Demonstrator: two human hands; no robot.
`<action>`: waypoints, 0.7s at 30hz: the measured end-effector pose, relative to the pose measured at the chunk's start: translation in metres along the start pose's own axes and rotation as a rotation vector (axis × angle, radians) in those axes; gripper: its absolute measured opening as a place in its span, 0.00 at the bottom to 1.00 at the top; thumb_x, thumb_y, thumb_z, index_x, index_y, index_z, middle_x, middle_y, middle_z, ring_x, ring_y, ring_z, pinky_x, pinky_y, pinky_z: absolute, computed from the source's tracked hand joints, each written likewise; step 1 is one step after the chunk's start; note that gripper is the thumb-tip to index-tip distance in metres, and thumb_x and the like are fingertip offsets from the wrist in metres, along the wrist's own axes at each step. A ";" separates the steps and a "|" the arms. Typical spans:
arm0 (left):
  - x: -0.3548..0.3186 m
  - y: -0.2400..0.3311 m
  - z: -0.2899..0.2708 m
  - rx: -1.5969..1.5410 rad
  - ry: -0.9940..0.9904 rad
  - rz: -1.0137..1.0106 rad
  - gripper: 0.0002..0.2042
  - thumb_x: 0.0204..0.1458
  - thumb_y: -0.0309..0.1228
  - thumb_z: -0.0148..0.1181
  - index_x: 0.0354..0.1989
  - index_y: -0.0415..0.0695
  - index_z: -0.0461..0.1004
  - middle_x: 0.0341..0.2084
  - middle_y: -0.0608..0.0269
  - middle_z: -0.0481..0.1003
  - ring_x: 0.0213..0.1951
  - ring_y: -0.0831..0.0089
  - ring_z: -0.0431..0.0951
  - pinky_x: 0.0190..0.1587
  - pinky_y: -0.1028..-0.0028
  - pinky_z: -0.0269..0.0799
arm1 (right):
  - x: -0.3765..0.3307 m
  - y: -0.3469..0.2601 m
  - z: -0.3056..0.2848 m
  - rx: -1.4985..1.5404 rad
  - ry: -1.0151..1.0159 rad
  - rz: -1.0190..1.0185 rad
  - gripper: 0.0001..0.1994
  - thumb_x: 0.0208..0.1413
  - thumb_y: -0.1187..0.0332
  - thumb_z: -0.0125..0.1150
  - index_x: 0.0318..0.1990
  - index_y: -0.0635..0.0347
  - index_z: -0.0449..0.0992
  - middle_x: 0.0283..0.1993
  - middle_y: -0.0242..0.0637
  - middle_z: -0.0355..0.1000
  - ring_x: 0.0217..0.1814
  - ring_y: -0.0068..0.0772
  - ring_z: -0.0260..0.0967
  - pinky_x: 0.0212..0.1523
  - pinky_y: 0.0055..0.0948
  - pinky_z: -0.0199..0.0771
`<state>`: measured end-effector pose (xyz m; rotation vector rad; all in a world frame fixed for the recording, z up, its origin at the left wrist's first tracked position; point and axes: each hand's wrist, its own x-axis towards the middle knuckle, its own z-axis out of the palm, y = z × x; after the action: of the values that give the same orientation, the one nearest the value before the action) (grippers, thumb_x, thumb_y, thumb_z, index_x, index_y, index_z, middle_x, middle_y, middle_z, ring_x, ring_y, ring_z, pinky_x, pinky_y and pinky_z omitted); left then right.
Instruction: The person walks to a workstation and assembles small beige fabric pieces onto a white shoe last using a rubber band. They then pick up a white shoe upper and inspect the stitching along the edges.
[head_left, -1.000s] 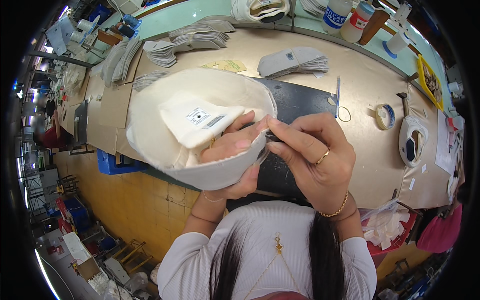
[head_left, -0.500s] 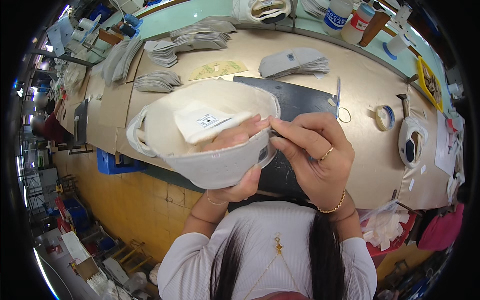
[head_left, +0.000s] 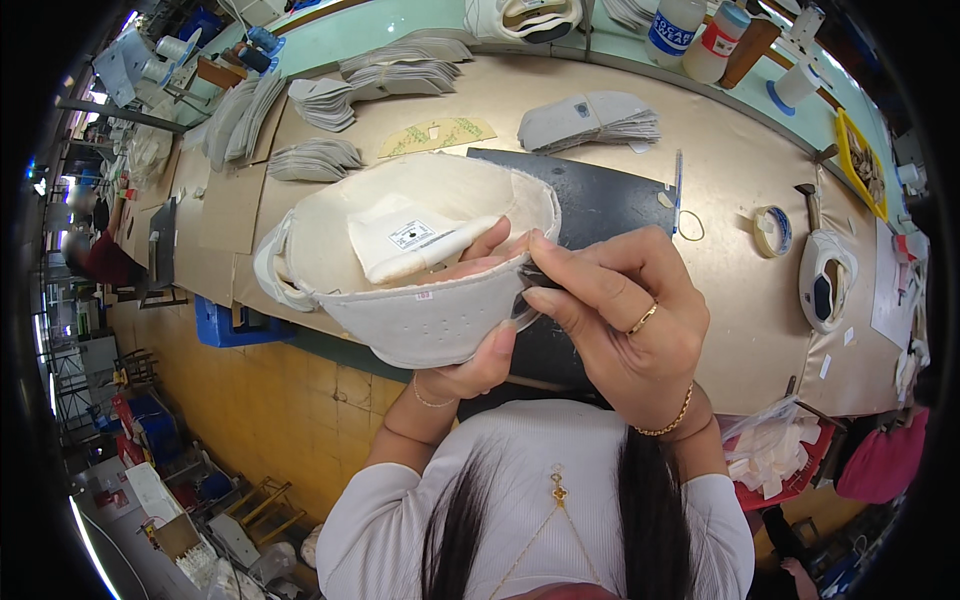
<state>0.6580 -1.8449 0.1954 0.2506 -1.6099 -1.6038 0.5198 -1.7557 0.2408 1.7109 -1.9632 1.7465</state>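
Note:
A pale grey shoe upper with cream lining is raised above the near edge of the table, its open side up. Inside it shows a white flap with a printed label. My left hand grips its near wall, thumb outside and fingers inside against the lining. At the upper's right end, my right hand pinches the rim between thumb and forefinger. A small dark piece shows between these fingertips; whether it is part of the upper or a separate thing, I cannot tell.
A black mat lies under and behind the upper. Stacks of grey cut pieces and a patterned template are farther back. To the right are a tape roll, a hammer, another upper and a yellow tray.
The upper has turned slightly, so more of its perforated near wall and label shows. My right fingertips have shifted a little left along the rim, still pinching.

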 end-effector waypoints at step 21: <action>0.002 -0.022 -0.005 0.079 -0.024 0.210 0.25 0.44 0.19 0.55 0.55 0.41 0.68 0.49 0.53 0.77 0.61 0.48 0.72 0.70 0.46 0.50 | -0.002 0.000 -0.001 -0.080 -0.028 0.002 0.19 0.40 0.78 0.73 0.44 0.59 0.83 0.29 0.31 0.70 0.24 0.28 0.71 0.23 0.26 0.72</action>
<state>0.6509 -1.8535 0.1761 0.0999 -1.6619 -1.3907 0.5193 -1.7536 0.2401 1.7179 -2.0174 1.6290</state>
